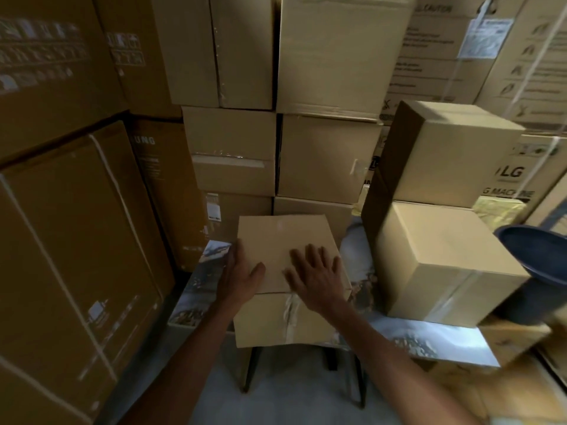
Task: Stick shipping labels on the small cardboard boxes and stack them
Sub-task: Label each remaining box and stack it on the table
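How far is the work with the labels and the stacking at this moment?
Done: two boxes already stand stacked on the right, upper box on lower box; no label shows on their visible faces. In hand: the small box on the table, left hand gripping its left edge, right hand flat on top. No label is visible on it. Left: labelling and stacking it.

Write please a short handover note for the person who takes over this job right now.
Left hand grips the left edge of the small box on the table. Right hand lies flat on its top, fingers spread.
Two sealed boxes are stacked on the table to the right.
Done: the box is closed and taped.
Left: no label shows on its top; stick one, then stack it.
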The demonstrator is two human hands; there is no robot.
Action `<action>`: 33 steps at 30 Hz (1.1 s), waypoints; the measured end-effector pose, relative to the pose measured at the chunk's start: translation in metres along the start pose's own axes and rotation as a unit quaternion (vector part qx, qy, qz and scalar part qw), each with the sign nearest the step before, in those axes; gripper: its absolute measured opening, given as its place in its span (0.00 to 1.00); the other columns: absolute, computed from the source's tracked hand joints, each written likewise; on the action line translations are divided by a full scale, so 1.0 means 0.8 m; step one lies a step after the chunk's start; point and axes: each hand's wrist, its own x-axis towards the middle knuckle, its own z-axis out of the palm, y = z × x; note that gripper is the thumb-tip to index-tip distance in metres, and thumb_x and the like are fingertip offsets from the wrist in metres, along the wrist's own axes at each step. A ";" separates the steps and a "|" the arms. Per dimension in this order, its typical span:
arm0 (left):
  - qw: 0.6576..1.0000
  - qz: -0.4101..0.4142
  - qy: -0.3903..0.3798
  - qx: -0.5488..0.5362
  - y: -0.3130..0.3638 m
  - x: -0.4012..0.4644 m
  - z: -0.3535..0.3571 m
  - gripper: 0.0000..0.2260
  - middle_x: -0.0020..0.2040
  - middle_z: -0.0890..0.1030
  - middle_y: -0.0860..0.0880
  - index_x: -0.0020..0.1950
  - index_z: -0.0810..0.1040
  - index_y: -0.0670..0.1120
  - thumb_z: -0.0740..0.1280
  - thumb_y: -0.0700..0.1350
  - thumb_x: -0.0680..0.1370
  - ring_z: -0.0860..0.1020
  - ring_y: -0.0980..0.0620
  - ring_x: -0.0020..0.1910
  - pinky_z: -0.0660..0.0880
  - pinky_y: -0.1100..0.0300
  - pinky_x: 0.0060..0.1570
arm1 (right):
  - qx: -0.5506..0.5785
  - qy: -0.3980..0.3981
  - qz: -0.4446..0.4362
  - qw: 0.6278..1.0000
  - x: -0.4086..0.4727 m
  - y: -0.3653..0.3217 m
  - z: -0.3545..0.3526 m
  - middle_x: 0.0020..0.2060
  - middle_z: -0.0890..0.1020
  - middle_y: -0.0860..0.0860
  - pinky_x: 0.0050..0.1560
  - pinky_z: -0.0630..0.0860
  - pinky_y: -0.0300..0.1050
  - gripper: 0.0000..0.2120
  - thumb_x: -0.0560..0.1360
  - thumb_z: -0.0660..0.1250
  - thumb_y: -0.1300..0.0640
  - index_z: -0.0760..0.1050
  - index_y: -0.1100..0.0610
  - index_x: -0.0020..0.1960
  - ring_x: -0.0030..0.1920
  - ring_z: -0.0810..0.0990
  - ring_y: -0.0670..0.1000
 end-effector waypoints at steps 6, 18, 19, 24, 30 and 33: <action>0.998 0.046 0.034 0.025 -0.007 -0.038 0.010 0.36 0.84 0.46 0.48 0.83 0.44 0.52 0.60 0.60 0.83 0.53 0.43 0.81 0.64 0.45 0.73 | -0.024 0.039 0.008 0.999 -0.042 -0.011 0.015 0.83 0.45 0.54 0.79 0.41 0.66 0.42 0.75 0.29 0.25 0.44 0.44 0.83 0.82 0.41 0.60; 0.964 0.008 0.102 -0.244 -0.055 -0.111 0.026 0.37 0.70 0.76 0.50 0.75 0.64 0.59 0.76 0.58 0.69 0.76 0.47 0.67 0.74 0.53 0.63 | -0.042 0.212 -0.048 0.975 -0.132 -0.020 0.068 0.81 0.55 0.61 0.74 0.54 0.75 0.41 0.78 0.57 0.28 0.60 0.54 0.81 0.81 0.53 0.66; 0.965 0.023 0.092 -0.245 -0.054 -0.111 0.027 0.38 0.68 0.77 0.52 0.75 0.65 0.58 0.76 0.58 0.68 0.78 0.49 0.65 0.75 0.52 0.62 | -0.042 0.223 -0.041 0.973 -0.137 -0.018 0.068 0.81 0.56 0.62 0.74 0.54 0.75 0.40 0.79 0.57 0.29 0.60 0.54 0.81 0.80 0.54 0.66; 0.979 0.117 0.050 -0.161 -0.016 -0.113 0.045 0.47 0.76 0.66 0.51 0.82 0.50 0.55 0.76 0.57 0.71 0.69 0.52 0.70 0.70 0.54 0.65 | -0.034 0.215 0.017 0.976 -0.140 0.013 0.071 0.81 0.53 0.63 0.74 0.51 0.76 0.39 0.80 0.54 0.32 0.59 0.56 0.81 0.81 0.51 0.67; 0.986 0.117 0.000 -0.120 -0.020 -0.097 0.083 0.47 0.81 0.59 0.46 0.81 0.42 0.57 0.72 0.57 0.73 0.65 0.44 0.77 0.69 0.47 0.70 | -0.017 0.174 0.033 0.984 -0.126 0.052 0.107 0.81 0.48 0.65 0.73 0.53 0.77 0.39 0.81 0.57 0.34 0.57 0.59 0.81 0.80 0.46 0.70; 0.983 0.146 0.013 -0.114 -0.018 -0.098 0.087 0.46 0.83 0.54 0.48 0.81 0.40 0.59 0.67 0.62 0.74 0.61 0.45 0.79 0.66 0.50 0.71 | -0.017 0.187 0.038 0.982 -0.130 0.054 0.114 0.81 0.50 0.65 0.74 0.54 0.76 0.36 0.82 0.52 0.35 0.58 0.58 0.81 0.80 0.48 0.70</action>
